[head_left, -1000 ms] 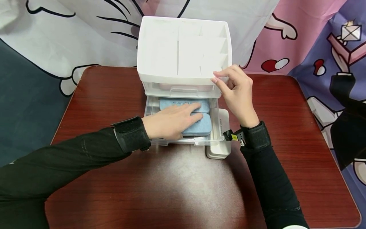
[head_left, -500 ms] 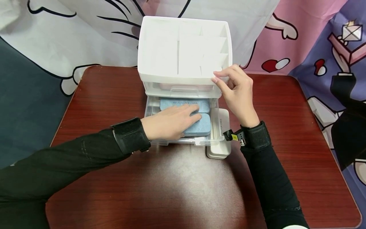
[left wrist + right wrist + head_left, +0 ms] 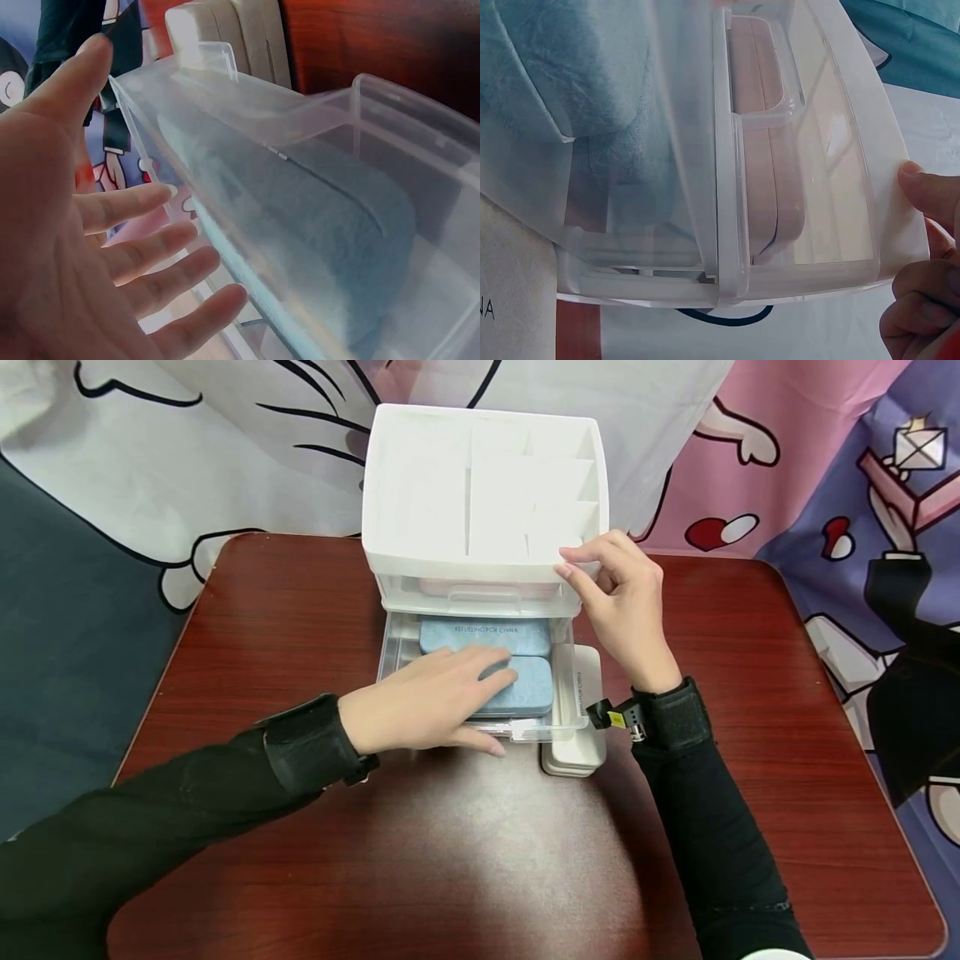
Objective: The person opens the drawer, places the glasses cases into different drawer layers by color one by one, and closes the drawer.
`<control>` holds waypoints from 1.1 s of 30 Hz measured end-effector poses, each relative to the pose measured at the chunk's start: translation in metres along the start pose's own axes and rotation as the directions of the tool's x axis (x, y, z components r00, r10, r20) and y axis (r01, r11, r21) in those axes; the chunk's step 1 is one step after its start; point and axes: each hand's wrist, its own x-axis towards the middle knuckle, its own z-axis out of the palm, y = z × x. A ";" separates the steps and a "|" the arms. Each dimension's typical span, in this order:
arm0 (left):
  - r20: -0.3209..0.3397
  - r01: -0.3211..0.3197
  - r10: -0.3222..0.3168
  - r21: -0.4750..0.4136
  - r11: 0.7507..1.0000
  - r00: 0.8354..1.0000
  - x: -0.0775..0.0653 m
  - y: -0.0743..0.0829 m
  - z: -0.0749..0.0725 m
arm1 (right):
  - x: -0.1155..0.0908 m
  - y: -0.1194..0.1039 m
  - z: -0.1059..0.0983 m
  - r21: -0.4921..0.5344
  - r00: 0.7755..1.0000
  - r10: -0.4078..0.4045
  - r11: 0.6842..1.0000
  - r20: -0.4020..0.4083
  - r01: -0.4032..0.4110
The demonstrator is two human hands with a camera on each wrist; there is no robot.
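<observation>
A white drawer organizer [image 3: 420,485] has its lower clear drawer [image 3: 405,647] pulled out. In that drawer lie two light blue cases, one farther back [image 3: 517,637] and one nearer the front [image 3: 532,685]. My left hand [image 3: 427,697] is over the drawer's front left, thumb spread toward me over its front edge. In the left wrist view its fingers [image 3: 150,289] are spread and hold nothing. My right hand [image 3: 622,602] pinches the organizer's front right top corner between thumb and index finger. The right wrist view shows a pink case [image 3: 765,180] behind the shut upper drawer.
Off-white cases [image 3: 576,752] are stacked on the brown table [image 3: 450,860], right beside the pulled-out drawer. Compartments divide the organizer's top. A printed cloth [image 3: 262,460] hangs close behind the table.
My left hand has drawn back left and toward me from the blue cases, its thumb spreading out. The lettering on the rear case now shows fully. My right hand keeps its place.
</observation>
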 end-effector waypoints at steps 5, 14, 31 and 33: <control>0.005 0.003 -0.003 0.020 1.000 1.000 -0.006 0.002 0.002 | 0.000 -0.001 0.001 0.011 1.000 0.013 1.000 -0.009 -0.013; 0.022 0.060 -0.061 0.030 0.998 0.998 -0.005 0.001 0.006 | 0.000 -0.002 0.001 0.012 0.999 0.053 0.999 -0.008 -0.053; -0.031 0.065 -0.063 0.074 0.995 0.998 -0.004 0.001 0.007 | 0.002 -0.022 -0.004 0.000 0.994 0.108 0.994 0.032 -0.108; -0.040 0.061 -0.058 0.087 0.994 0.998 -0.004 0.001 0.007 | 0.002 -0.021 -0.004 -0.002 0.993 0.111 0.994 0.032 -0.111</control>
